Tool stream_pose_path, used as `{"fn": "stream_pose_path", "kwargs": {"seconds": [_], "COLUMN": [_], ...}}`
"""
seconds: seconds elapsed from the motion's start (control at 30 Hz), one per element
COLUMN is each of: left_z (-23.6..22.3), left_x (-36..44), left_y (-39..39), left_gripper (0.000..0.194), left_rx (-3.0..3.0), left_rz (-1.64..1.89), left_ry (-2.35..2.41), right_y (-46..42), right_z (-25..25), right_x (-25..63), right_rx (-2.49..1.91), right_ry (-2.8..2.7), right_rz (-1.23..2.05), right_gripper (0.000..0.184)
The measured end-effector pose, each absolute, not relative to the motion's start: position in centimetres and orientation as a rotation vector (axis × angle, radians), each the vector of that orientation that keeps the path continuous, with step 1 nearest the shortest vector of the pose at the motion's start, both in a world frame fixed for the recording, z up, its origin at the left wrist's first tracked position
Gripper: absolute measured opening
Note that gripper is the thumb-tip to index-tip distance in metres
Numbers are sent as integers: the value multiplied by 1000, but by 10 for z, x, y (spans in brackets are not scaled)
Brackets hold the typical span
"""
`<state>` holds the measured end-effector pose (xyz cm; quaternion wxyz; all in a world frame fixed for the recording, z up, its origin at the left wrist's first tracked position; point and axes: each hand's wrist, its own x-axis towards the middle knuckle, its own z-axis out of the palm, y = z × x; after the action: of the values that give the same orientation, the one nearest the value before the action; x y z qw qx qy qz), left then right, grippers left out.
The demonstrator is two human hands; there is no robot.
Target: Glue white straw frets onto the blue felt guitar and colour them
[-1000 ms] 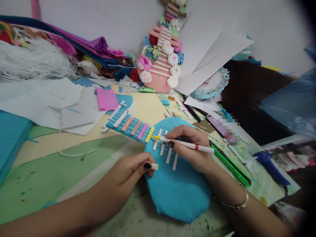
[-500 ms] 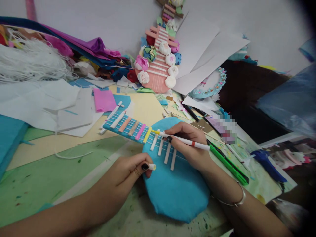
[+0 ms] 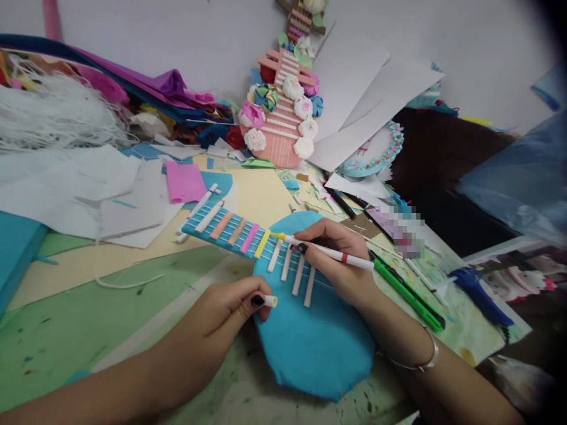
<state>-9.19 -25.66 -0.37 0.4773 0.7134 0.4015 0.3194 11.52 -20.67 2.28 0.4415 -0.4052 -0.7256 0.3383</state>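
A blue paper-covered lute-shaped craft [image 3: 316, 348] lies across the table, its neck pointing to the upper left. White strings run along it, crossed by strips coloured white, orange, tan and pink, a yellow strip [image 3: 262, 244], then several white ones. My right hand [image 3: 339, 254] is closed round a white marker [image 3: 330, 251] with a red band; its yellow tip is at the upper end of the yellow strip, and whether it touches I cannot tell. Beside the body's left edge, my left hand [image 3: 237, 310] pinches a marker cap [image 3: 271, 301], its hollow end facing right.
A green utility knife [image 3: 410, 295] and a blue glue gun [image 3: 481, 295] lie right of my right hand. Behind stands a pink lute-shaped craft [image 3: 286, 141] with paper flowers. White string [image 3: 57, 112], a pink paper piece [image 3: 185, 182] and white sheets [image 3: 106, 171] fill the left.
The whole view has shifted slightly, so things sit a little further left. The marker stays by the yellow strip, its tip nearly in the same spot, and both hands keep their grips.
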Motion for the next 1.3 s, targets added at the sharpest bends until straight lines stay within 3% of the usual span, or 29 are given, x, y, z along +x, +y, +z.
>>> {"fn": "stream_pose_path", "kwargs": {"seconds": [1.3], "left_z": [-7], "left_x": [-91], "left_y": [-258], "left_gripper": [31], "left_rx": [1743], "left_rz": [817], "left_ry": [974], "right_y": [-207], "right_z": [22], "right_x": [115], "right_rx": [-947], "right_ry": [-1904], "right_rz": [812], "right_gripper": [13]}}
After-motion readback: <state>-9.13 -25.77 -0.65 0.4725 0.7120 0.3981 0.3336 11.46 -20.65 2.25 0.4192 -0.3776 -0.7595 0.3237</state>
